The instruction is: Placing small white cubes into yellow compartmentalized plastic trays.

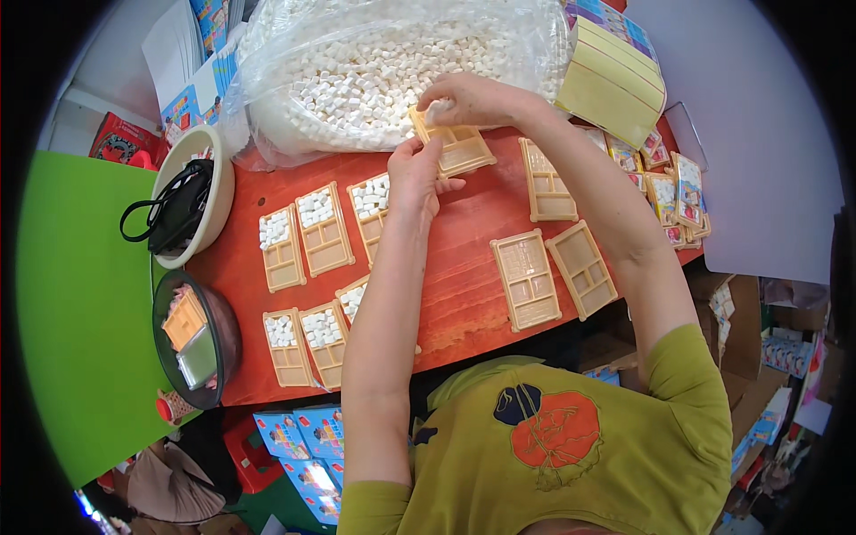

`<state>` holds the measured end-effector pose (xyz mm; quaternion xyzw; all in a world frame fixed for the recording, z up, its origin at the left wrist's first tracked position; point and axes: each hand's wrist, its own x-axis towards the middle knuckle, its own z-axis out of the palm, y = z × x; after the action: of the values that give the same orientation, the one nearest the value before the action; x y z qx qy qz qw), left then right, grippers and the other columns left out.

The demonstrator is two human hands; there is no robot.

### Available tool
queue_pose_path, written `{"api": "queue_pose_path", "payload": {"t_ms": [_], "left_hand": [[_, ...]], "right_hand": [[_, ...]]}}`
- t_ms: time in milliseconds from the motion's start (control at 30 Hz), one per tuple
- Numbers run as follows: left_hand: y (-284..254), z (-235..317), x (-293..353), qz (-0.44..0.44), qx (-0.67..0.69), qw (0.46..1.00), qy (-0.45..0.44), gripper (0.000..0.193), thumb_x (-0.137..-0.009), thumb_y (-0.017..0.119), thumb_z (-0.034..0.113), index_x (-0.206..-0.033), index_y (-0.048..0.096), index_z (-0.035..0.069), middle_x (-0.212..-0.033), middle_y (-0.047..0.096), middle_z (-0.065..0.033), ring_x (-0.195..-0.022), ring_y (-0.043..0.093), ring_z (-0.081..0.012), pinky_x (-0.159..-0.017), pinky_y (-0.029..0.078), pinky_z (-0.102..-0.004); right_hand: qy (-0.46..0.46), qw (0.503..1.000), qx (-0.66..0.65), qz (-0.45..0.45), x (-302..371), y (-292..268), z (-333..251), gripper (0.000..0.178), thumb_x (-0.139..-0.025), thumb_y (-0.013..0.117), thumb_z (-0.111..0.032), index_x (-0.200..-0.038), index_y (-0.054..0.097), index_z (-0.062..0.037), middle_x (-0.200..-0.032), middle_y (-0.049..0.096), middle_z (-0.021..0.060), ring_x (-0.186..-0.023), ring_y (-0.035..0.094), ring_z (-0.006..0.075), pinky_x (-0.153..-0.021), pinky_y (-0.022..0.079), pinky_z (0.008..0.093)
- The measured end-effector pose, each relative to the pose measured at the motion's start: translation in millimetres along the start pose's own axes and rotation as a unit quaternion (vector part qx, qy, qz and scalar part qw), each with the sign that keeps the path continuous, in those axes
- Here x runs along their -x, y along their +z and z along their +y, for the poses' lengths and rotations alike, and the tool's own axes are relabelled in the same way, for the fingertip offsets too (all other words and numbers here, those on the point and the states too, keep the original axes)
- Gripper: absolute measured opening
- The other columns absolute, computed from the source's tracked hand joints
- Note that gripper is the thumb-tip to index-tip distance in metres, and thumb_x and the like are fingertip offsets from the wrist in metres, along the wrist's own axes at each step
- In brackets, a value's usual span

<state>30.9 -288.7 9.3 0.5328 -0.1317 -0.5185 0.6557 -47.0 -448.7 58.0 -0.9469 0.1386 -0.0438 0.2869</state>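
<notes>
My left hand (416, 174) grips the near left edge of a tan divided tray (468, 155), tilted at the bag's mouth. Over the tray's far end, my right hand (471, 98) is closed on a few small white cubes (437, 111); the fingers partly hide them. Behind lies a big clear plastic bag (267, 125) full of loose white cubes (348, 94). Two rows of trays stand left of my left forearm, each with white cubes in its large compartment, such as one tray (328, 245). My forearm hides some. Three bare trays (526, 272) lie to the right.
A red table (455, 267) carries everything. On its left are a cream basin (223, 178) with a black bag (181, 207) and a dark bowl (230, 330) with an orange tray. Packed trays (687, 192) pile up at right, beside a yellow sheet (611, 85). Blue boxes (308, 477) stand below.
</notes>
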Motion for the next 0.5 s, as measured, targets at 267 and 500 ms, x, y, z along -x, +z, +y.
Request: {"api": "queue_pose_path", "payload": {"t_ms": [267, 500], "left_hand": [[-3.5, -4.2, -4.3, -0.008, 0.029, 0.999, -0.011, 0.036, -0.096, 0.057, 0.015, -0.128, 0.048, 0.0, -0.107, 0.065, -0.0139, -0.078, 0.07, -0.0228, -0.048, 0.059, -0.0302], [-8.1, -5.1, -3.6, -0.018, 0.0, 1.0, 0.011, 0.039, -0.095, 0.058, 0.013, -0.131, 0.048, 0.003, -0.11, 0.065, -0.0127, -0.085, 0.07, -0.0219, -0.053, 0.061, -0.0309]], "right_hand": [[0.027, 0.986, -0.159, 0.051, 4.3, -7.8, 16.3, 0.025, -0.094, 0.054, -0.011, -0.113, 0.068, -0.0053, -0.105, 0.069, 0.0053, -0.088, 0.062, 0.013, -0.075, 0.054, 0.0294], [0.08, 0.935, -0.264, 0.221, 14.0, 5.5, 33.2, 0.028, -0.093, 0.048, -0.009, -0.11, 0.069, -0.0027, -0.095, 0.069, 0.0052, -0.086, 0.065, 0.0123, -0.073, 0.053, 0.0276]]}}
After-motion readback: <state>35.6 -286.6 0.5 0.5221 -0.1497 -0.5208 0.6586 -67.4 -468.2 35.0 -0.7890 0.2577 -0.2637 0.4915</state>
